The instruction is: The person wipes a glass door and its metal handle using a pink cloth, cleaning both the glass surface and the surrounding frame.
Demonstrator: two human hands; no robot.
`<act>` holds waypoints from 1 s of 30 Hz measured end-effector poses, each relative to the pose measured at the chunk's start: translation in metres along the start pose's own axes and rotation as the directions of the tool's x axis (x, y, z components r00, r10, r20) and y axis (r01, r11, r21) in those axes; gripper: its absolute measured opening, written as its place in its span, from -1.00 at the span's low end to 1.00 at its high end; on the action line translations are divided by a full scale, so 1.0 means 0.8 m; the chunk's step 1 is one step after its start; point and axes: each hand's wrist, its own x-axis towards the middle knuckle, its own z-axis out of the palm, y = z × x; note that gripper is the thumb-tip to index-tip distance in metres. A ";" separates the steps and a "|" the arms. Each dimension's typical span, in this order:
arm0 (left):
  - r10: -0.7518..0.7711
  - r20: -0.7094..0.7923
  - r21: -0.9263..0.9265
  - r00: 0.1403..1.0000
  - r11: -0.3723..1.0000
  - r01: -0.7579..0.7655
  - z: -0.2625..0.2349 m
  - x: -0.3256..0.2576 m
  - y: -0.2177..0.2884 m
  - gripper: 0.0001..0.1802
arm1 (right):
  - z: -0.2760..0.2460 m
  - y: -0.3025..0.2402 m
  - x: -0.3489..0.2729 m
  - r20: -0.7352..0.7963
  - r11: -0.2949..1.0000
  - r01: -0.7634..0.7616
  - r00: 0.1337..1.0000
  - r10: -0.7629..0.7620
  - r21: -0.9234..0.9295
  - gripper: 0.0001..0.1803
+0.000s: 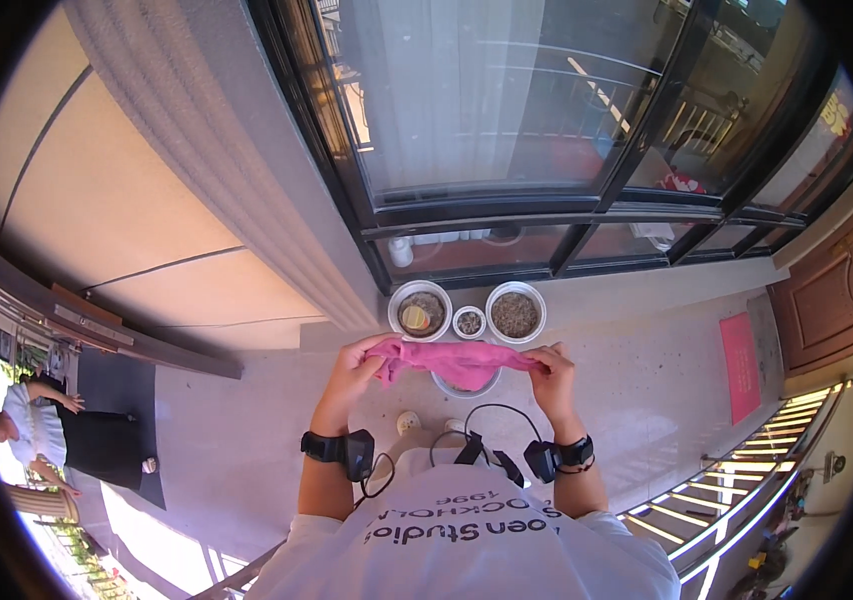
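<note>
A pink cloth (457,360) is stretched sideways between my two hands, bunched at its ends and sagging in the middle. My left hand (355,364) is closed on its left end, and my right hand (553,376) pinches the right end. Partly covered by the cloth, a round light-coloured basin (475,391) sits below it; its contents are hidden. Just beyond the cloth stand two white pots of soil, the left pot (394,305) with a yellowish item in it and the right pot (544,314). Between them is a small white pot (456,323).
Dark-framed windows (507,212) rise behind the pots. A pink mat (740,368) lies at right near a brown door (832,285). Metal railing (717,490) runs along the lower right. At far left, another person (77,430) stands by a dark mat (122,385).
</note>
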 end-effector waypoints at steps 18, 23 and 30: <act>0.011 -0.297 -0.287 0.955 0.953 -0.100 -0.313 -0.095 -0.045 -0.71 | 0.287 -0.138 0.004 0.665 0.927 -0.358 0.667 0.337 -0.111 -0.77; 0.117 -0.488 -0.149 0.865 0.965 -0.214 -0.469 -0.166 -0.070 -0.73 | 0.408 -0.275 0.040 0.722 0.968 0.056 0.677 0.142 -0.243 -0.67; 0.069 -0.757 -0.022 0.649 0.991 -0.131 -0.615 -0.242 -0.114 -0.73 | 0.549 -0.402 0.061 0.743 0.966 0.153 0.667 0.055 -0.209 -0.61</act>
